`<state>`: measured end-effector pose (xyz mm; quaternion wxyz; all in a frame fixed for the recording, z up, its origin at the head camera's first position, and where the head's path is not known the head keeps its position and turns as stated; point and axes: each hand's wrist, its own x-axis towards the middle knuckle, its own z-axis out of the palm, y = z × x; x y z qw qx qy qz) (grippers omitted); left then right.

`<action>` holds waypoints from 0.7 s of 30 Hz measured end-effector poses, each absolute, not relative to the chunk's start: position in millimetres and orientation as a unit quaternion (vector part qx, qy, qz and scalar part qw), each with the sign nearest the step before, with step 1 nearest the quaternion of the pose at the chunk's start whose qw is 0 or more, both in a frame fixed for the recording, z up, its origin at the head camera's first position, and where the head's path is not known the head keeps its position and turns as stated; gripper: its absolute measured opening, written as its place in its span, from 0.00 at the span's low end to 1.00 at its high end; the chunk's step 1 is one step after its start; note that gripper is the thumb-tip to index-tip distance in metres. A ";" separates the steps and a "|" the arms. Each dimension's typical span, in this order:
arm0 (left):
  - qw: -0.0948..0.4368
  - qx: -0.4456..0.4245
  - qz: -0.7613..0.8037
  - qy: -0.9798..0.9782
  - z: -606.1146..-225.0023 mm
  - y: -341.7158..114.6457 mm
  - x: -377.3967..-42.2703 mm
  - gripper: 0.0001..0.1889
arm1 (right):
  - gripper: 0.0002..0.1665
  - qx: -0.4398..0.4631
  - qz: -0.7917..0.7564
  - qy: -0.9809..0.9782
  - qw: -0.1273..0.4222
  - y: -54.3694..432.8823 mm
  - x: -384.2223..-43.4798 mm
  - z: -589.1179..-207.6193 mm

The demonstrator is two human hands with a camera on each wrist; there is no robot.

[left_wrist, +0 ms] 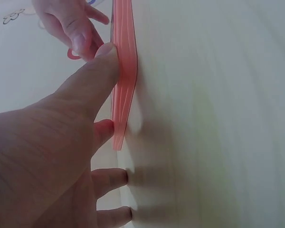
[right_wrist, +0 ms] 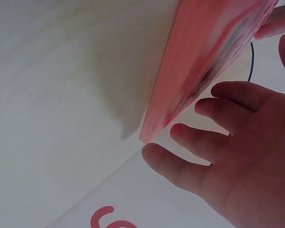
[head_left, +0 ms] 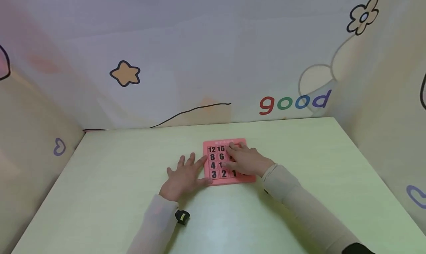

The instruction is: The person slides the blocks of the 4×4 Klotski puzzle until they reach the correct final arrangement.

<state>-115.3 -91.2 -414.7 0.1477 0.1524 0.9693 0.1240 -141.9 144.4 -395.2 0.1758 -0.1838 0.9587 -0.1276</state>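
In the head view, a pink board of numbered tiles lies flat on the desk, near its far edge and about midway between its left and right edges. The left hand has its fingers spread, index finger and thumb touching the board's left side. The right hand lies over the tiles, fingers extended. In the left wrist view, the left thumb rests against the board's rim. In the right wrist view, the right fingers are apart and slightly bent; whether they touch tiles I cannot tell
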 end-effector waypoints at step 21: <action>0.169 0.154 0.130 0.965 -415.0 -90.2 -118.3 0.46 | 0.46 -0.136 -0.090 0.970 0.182 173.0 -141.3 -391.9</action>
